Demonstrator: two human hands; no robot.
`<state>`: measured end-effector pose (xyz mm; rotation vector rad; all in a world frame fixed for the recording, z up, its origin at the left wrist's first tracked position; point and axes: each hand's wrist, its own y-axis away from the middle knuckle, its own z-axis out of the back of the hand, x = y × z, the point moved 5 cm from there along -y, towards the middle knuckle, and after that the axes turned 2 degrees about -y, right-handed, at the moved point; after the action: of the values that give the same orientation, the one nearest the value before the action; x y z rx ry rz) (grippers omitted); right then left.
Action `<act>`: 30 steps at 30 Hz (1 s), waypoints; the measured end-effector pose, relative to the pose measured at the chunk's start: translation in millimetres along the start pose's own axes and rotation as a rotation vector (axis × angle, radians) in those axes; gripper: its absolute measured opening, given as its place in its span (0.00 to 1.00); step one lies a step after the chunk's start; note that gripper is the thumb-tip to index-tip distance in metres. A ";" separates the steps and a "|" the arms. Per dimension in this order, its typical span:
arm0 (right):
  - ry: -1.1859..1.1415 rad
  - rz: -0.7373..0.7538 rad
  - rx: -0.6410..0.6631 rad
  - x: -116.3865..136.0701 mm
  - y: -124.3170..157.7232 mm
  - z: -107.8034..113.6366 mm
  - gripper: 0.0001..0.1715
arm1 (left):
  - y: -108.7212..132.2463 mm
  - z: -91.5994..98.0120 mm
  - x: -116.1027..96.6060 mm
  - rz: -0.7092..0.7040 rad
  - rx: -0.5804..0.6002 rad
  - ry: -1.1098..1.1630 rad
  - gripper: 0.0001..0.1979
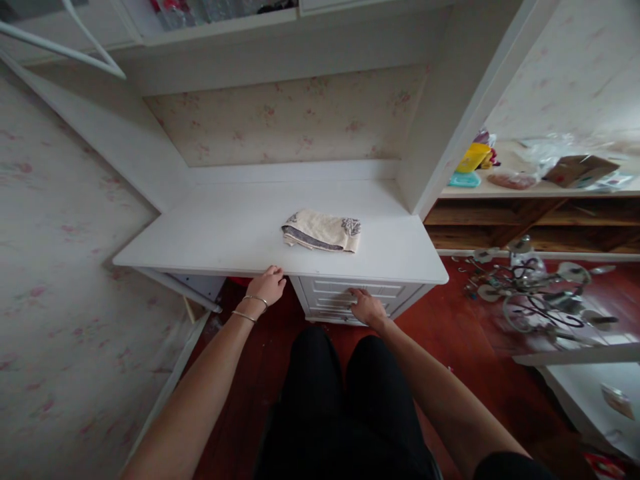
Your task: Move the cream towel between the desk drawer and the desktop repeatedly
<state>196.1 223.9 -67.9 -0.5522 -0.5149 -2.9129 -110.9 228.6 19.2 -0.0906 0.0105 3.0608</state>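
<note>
A white desk [215,230] stands in front of me, built into a white shelving unit. On its top lies a folded beige cloth [323,231] with grey patterned ends. My left hand [267,285], with two thin bangles at the wrist, curls round the desk's front edge. My right hand [367,307] rests lower, fingers closed on the front of a white drawer [350,293] under the desk top. My black-clad knees fill the bottom of the view.
Floral wallpaper covers the left wall and the desk's back panel. At right, a wooden shelf [530,190] carries a yellow container [473,158], a brown box [580,170] and plastic bags. A metal chandelier [530,287] lies on the red wooden floor. A white panel [585,393] sits bottom right.
</note>
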 end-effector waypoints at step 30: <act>-0.209 0.029 0.107 6.8 209.2 -59.7 0.21 | -86.3 43.3 -62.3 -0.397 -0.143 -0.234 0.26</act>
<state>209.8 7.2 -53.6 -0.8455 -0.6769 -2.7959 -44.6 310.1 65.8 0.2295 -0.2134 2.6528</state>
